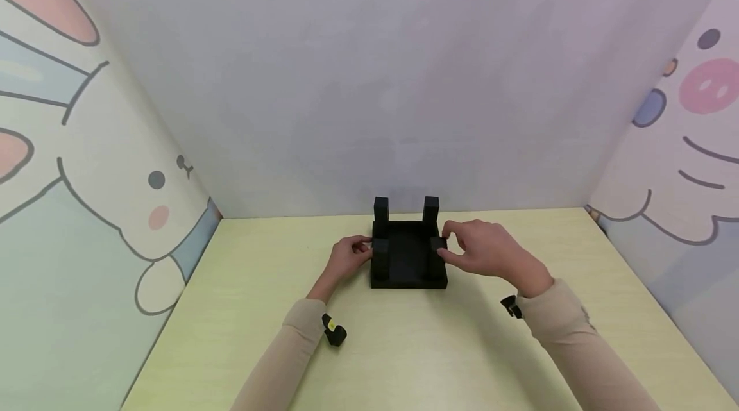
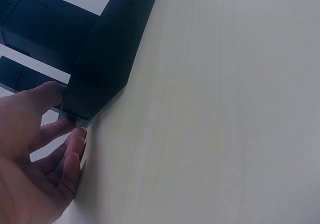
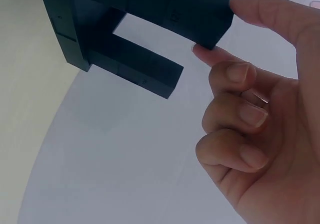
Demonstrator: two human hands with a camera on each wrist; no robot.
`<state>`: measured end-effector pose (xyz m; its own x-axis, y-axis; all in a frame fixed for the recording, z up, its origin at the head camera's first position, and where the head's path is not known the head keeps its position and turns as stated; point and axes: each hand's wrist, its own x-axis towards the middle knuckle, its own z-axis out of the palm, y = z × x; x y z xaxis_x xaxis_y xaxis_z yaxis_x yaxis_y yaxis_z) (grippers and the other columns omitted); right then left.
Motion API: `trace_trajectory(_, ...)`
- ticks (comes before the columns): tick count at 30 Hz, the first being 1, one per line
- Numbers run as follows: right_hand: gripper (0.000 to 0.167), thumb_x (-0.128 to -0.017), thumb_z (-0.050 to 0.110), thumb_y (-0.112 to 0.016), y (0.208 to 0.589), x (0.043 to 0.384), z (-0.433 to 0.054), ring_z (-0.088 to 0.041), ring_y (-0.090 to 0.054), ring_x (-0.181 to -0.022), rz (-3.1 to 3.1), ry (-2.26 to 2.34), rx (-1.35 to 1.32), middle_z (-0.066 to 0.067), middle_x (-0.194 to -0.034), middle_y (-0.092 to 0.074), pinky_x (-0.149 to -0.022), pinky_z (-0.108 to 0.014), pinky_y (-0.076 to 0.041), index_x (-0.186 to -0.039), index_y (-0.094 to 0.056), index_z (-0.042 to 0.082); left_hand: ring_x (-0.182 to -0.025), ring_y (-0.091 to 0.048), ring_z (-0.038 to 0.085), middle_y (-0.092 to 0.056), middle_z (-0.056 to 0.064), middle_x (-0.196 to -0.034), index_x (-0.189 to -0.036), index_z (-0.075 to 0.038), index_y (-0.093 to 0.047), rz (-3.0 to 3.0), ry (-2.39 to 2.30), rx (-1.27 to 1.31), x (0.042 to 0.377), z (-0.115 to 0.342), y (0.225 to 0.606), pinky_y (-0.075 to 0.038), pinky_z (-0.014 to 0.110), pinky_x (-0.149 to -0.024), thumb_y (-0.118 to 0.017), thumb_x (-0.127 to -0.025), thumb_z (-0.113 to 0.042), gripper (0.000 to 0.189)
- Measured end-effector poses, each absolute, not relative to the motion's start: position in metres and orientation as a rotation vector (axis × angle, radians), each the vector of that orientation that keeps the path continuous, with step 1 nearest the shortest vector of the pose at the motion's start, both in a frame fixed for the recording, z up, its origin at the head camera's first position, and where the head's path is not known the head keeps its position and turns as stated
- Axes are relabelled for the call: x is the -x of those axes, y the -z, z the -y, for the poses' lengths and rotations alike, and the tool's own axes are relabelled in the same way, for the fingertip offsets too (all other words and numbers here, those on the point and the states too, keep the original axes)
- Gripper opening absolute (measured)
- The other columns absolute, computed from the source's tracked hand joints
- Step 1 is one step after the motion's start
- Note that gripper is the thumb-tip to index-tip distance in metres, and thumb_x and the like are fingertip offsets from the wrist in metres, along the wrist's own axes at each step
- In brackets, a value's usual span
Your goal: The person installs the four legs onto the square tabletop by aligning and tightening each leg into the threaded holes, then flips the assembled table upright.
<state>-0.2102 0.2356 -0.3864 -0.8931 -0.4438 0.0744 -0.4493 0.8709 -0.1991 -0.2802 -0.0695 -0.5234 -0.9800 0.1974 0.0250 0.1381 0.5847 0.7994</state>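
Note:
A black square frame [image 1: 408, 254] with several upright posts at its corners, like a small table turned upside down, stands on the table near the back wall. At its left side, my left hand [image 1: 348, 258] pinches the edge of the base between thumb and fingers; the left wrist view shows the thumb on the base [image 2: 102, 77] and fingertips at its lower edge. My right hand [image 1: 487, 249] pinches the top of the near right post [image 3: 175, 12] between thumb and index finger. The other right fingers [image 3: 232, 116] curl loosely, touching nothing.
The pale yellow tabletop [image 1: 404, 353] meets a plain light wall [image 1: 375, 77] behind the frame. Side panels with a cartoon rabbit [image 1: 133, 206] and a cartoon pig [image 1: 681, 142] close in left and right. Black wrist cameras [image 1: 335, 332] sit at both cuffs.

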Motion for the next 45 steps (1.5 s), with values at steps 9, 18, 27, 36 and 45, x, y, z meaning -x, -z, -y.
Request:
trace_trajectory(9, 0.041, -0.092, 0.057, -0.066, 0.388, 0.211, -0.234, -0.009, -0.040, -0.052, 3.030, -0.304, -0.657, 0.007, -0.057, -0.048, -0.050, -0.027, -0.032, -0.085, -0.058, 0.017, -0.081, -0.064, 0.012, -0.074, 0.007, -0.095, -0.122, -0.010, -0.073, -2.732, -1.377, -0.297, 0.282, 0.069, 0.525, -0.053, 0.029, -0.078, -0.072, -0.094, -0.021, 0.030)
trace_trajectory(18, 0.042, -0.093, 0.046, -0.066, 0.384, 0.214, -0.236, -0.006, -0.047, -0.060, 3.046, -0.271, -0.744, 0.008, -0.072, -0.057, -0.049, -0.027, -0.036, -0.127, -0.064, 0.023, -0.082, -0.063, 0.013, -0.074, 0.009, -0.097, -0.124, -0.010, -0.073, -2.726, -1.380, -0.274, 0.282, 0.069, 0.522, -0.051, 0.028, -0.076, -0.071, -0.095, -0.021, 0.031)
trace_trajectory(27, 0.036, -0.094, 0.048, -0.068, 0.395, 0.216, -0.231, -0.007, -0.037, -0.050, 2.959, -0.264, -0.713, 0.008, -0.056, -0.044, -0.048, -0.026, -0.029, -0.084, -0.055, 0.015, -0.082, -0.064, 0.012, -0.074, 0.007, -0.096, -0.123, -0.010, -0.073, -2.731, -1.380, -0.281, 0.281, 0.068, 0.523, -0.051, 0.029, -0.077, -0.072, -0.095, -0.023, 0.031)
trace_trajectory(36, 0.053, -0.092, 0.066, -0.061, 0.393, 0.214, -0.230, -0.006, -0.045, -0.052, 3.027, -0.243, -0.692, 0.010, -0.058, -0.050, -0.050, -0.027, -0.034, -0.112, -0.064, 0.017, -0.081, -0.063, 0.012, -0.074, 0.008, -0.096, -0.123, -0.010, -0.073, -2.726, -1.378, -0.287, 0.281, 0.068, 0.524, -0.051, 0.028, -0.077, -0.072, -0.095, -0.022, 0.030)
trace_trajectory(45, 0.034, -0.093, 0.041, -0.067, 0.386, 0.212, -0.234, -0.005, -0.047, -0.061, 3.025, -0.256, -0.809, 0.008, -0.073, -0.057, -0.052, -0.026, -0.037, -0.119, -0.066, 0.019, -0.080, -0.063, 0.012, -0.074, 0.008, -0.095, -0.121, -0.010, -0.074, -2.726, -1.388, -0.280, 0.282, 0.069, 0.526, -0.052, 0.029, -0.077, -0.073, -0.094, -0.022, 0.029)
